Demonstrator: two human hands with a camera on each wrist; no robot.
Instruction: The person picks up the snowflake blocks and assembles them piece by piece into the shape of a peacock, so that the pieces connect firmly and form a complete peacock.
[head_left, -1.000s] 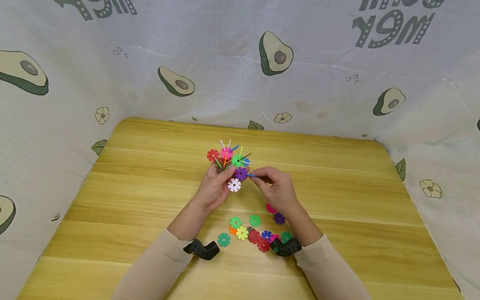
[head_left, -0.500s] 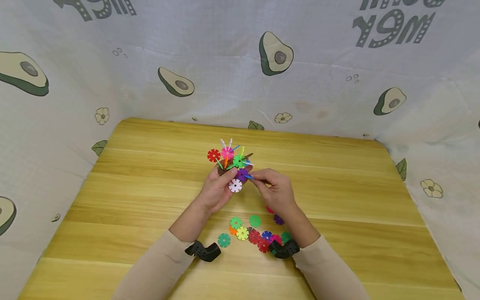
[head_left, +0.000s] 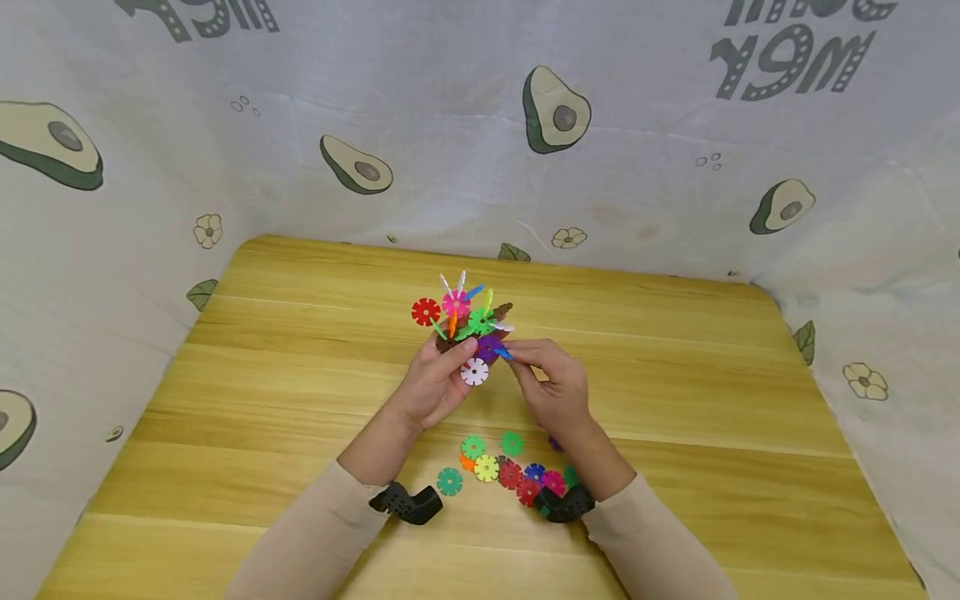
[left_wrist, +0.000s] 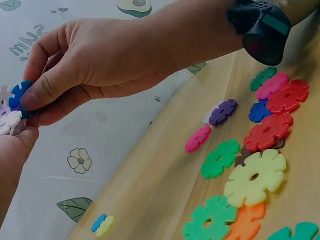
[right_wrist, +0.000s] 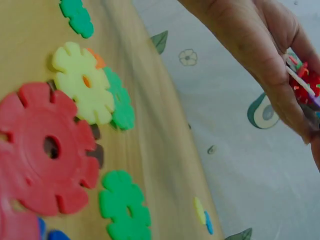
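In the head view my left hand (head_left: 437, 383) holds a cluster of slotted plastic snowflake discs, its thumb laid across the near side. The cluster shows a red disc (head_left: 426, 312), a pink disc (head_left: 456, 304), a green disc (head_left: 481, 321), a purple disc (head_left: 487, 347) and a white disc (head_left: 474, 372). Several more stick out edge-on. Thumb and fingers of my right hand (head_left: 558, 385) pinch a blue disc (head_left: 505, 353) at the purple disc's right edge. The left wrist view shows that blue disc (left_wrist: 19, 96) between thumb and fingertips. Whether its slot engages the purple one is hidden.
Loose discs lie on the wooden table (head_left: 300, 400) below the hands, among them a yellow disc (head_left: 486, 468), a teal disc (head_left: 450, 481) and a red disc (head_left: 510, 475). My right forearm covers some. A printed cloth (head_left: 450, 100) hangs behind the table.
The blue disc has turned from nearly edge-on to tilted downward at the purple disc. Both hands and the cluster have shifted slightly right. The loose pink disc by the right wrist is now hidden.
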